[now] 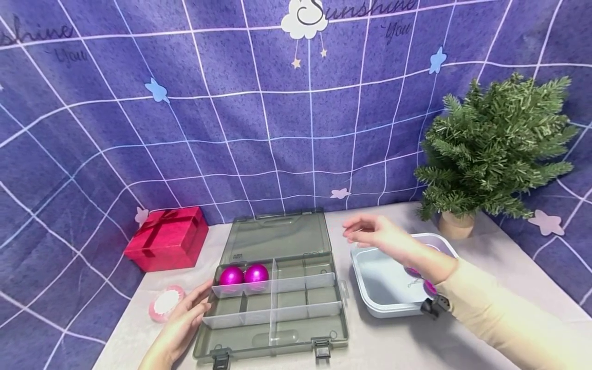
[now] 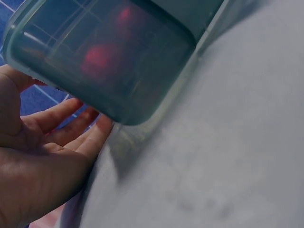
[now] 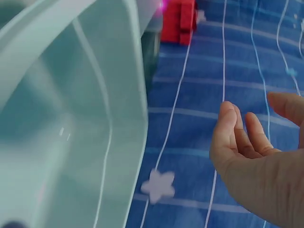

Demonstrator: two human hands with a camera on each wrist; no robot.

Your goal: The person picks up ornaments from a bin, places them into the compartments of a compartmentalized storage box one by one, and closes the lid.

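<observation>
Hanging across the far side, a blue-purple cloth (image 1: 287, 128) carries pale grid lines and stars. The pale bench (image 1: 370, 344) spreads below it. At the far right stands a green tree (image 1: 495, 139) with a tan base. Near the middle, a grey see-through divider box (image 1: 231, 335) lies open, its lid laid back to the far side and its 2 dark latches at the near edge. Just right of it sits a pale blue basin (image 1: 386, 277). A red gift box (image 1: 171, 239) with a darker ribbon is at the far left. The right hand (image 1: 376, 234), in a beige sleeve (image 1: 504, 313), hovers over the basin's far left rim, empty, its fingers loosely bent and parted from the thumb. The left hand (image 1: 185, 313) rests against the divider box's left side, thumb and fingers relaxed and spread, touching the edge without wrapping round it. Left of that hand lies a round pink-and-white piece (image 1: 166, 303). Smallest are the shiny magenta balls (image 1: 256, 275): 2 sit side by side in the divider box's far left section. In the basin, 2 magenta things (image 1: 429, 287) are partly hidden by the right forearm.
</observation>
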